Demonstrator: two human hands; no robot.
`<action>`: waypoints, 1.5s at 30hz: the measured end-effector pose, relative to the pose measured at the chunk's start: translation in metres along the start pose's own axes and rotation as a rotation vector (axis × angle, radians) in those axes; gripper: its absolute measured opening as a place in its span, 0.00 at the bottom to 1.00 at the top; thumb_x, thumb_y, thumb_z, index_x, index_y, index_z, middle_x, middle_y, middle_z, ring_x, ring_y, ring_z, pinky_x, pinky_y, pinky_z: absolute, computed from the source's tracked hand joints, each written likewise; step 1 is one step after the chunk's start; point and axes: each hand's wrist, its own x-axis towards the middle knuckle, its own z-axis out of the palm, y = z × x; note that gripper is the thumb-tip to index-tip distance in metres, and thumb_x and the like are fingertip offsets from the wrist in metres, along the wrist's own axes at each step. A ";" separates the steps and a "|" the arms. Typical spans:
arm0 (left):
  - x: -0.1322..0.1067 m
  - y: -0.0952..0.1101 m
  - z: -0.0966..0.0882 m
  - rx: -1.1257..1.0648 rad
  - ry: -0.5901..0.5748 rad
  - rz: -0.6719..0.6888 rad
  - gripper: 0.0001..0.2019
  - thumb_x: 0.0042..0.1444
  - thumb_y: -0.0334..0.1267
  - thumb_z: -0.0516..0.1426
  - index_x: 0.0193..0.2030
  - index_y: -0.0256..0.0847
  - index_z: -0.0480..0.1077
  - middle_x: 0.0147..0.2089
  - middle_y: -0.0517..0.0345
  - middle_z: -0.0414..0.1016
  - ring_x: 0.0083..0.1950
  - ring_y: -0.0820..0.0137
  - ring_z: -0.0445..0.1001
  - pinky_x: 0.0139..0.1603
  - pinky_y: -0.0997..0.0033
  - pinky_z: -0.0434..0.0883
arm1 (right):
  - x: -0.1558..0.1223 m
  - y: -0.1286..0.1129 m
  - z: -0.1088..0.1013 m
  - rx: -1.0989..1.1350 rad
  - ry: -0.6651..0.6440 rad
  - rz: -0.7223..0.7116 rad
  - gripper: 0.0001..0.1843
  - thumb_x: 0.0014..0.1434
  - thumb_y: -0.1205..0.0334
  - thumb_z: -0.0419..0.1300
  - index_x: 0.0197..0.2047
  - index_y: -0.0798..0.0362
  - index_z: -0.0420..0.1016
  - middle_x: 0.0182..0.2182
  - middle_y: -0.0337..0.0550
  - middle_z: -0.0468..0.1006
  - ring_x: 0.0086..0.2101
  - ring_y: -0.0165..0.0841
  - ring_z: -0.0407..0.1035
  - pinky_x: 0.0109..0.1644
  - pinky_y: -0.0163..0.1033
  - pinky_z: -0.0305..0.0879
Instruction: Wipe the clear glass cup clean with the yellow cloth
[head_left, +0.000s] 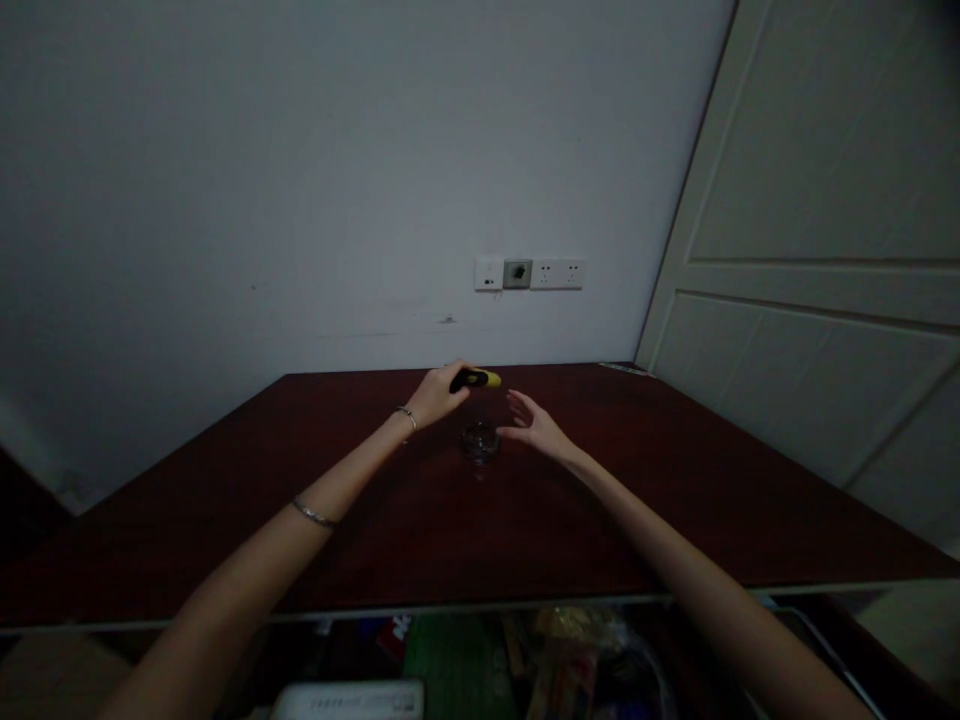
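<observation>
My left hand (441, 392) is closed on a small black object with a yellow end (491, 379), held up over the dark red table. The yellow end points right; what kind of thing it is I cannot make out. Just below it, a small round clear glass dish (480, 440) sits on the tabletop, its contents too dark to tell. To the right of the glass, my right hand (537, 425) is open, fingers spread and curved toward the held object. Its thumb is close to the glass rim; whether they touch I cannot tell.
The glossy dark red tabletop (375, 550) reaches the white wall, which carries sockets (556, 274). A pale panelled door (810, 300) stands at the right. Below the front edge, an open drawer holds a white box (349, 700), a green thing (457, 665) and other items.
</observation>
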 end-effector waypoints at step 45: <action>-0.040 0.053 0.017 0.275 -0.515 -0.031 0.13 0.46 0.25 0.51 0.36 0.38 0.73 0.30 0.47 0.76 0.32 0.61 0.75 0.35 0.68 0.67 | -0.012 0.049 0.024 -0.494 -0.082 -0.136 0.54 0.38 0.57 0.67 0.64 0.56 0.46 0.47 0.54 0.72 0.46 0.42 0.69 0.51 0.47 0.63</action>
